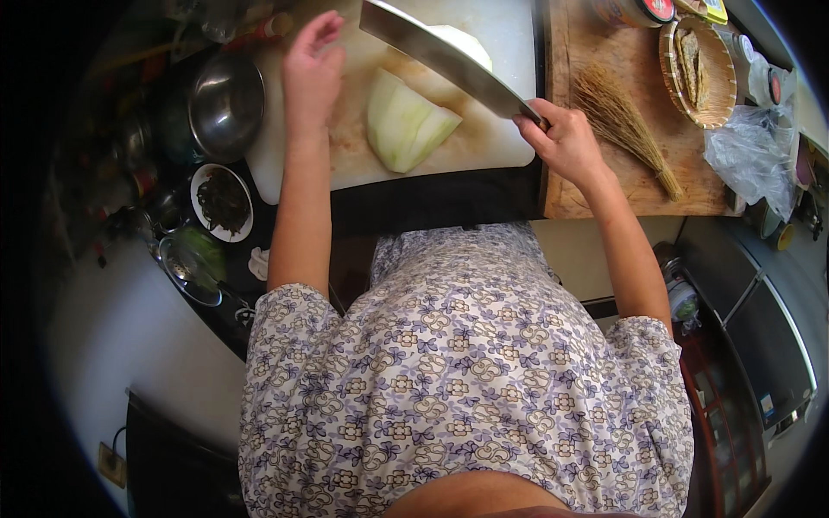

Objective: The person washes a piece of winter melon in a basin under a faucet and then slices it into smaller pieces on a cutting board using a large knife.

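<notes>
My right hand [565, 137] grips the handle of a broad cleaver [453, 68], its blade slanting up and left above the white cutting board [505, 146]. Below the blade lies a chunk of peeled pale-green melon or gourd [408, 123] with flat cut faces. A second whitish piece [463, 44] rests farther back, partly hidden behind the cleaver. Over the board's left part, my left hand [315, 68] is raised, slightly blurred, fingers loosely curled and apart from the melon. Nothing shows in it.
Left of the board stand a steel bowl [227, 107] and a white dish of dark strips [222, 202]. On the wooden board [696, 184] to the right lie a straw whisk brush [625, 123] and a bamboo basket [715, 113] holding flat pieces. A crumpled plastic bag [751, 152] hangs over its right edge.
</notes>
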A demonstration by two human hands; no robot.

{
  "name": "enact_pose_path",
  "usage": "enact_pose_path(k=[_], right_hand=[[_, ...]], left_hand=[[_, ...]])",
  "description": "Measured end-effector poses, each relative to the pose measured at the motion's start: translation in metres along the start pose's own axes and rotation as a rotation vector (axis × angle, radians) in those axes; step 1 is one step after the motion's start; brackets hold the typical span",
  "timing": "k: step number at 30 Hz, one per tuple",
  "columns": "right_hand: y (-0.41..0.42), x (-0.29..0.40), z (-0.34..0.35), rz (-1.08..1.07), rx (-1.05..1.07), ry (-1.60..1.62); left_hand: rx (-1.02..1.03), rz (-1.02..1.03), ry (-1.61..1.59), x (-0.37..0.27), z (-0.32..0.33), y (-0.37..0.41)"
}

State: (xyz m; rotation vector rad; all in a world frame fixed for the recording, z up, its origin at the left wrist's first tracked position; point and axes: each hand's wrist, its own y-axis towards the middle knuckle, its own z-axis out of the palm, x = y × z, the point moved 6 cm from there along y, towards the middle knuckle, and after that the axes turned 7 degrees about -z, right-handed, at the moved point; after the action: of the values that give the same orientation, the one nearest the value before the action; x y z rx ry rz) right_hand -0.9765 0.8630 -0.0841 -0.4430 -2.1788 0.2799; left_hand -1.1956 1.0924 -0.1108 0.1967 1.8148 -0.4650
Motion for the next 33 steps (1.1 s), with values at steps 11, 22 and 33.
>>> enact_pose_path(k=[11,22,33], right_hand=[[-0.023,0.022,0.006,-0.284,-0.006,-0.443],[-0.024,0.026,-0.007,-0.35,-0.103,-0.325],[-0.099,-0.009,-0.024,-0.097,-0.119,-0.1]], left_hand=[[1.17,-0.075,0.815,-0.054,0.078,0.017],[1.319,-0.195,0.913,-0.025,0.103,0.02],[1.167,-0.597,0.506,0.02,0.137,0.057]])
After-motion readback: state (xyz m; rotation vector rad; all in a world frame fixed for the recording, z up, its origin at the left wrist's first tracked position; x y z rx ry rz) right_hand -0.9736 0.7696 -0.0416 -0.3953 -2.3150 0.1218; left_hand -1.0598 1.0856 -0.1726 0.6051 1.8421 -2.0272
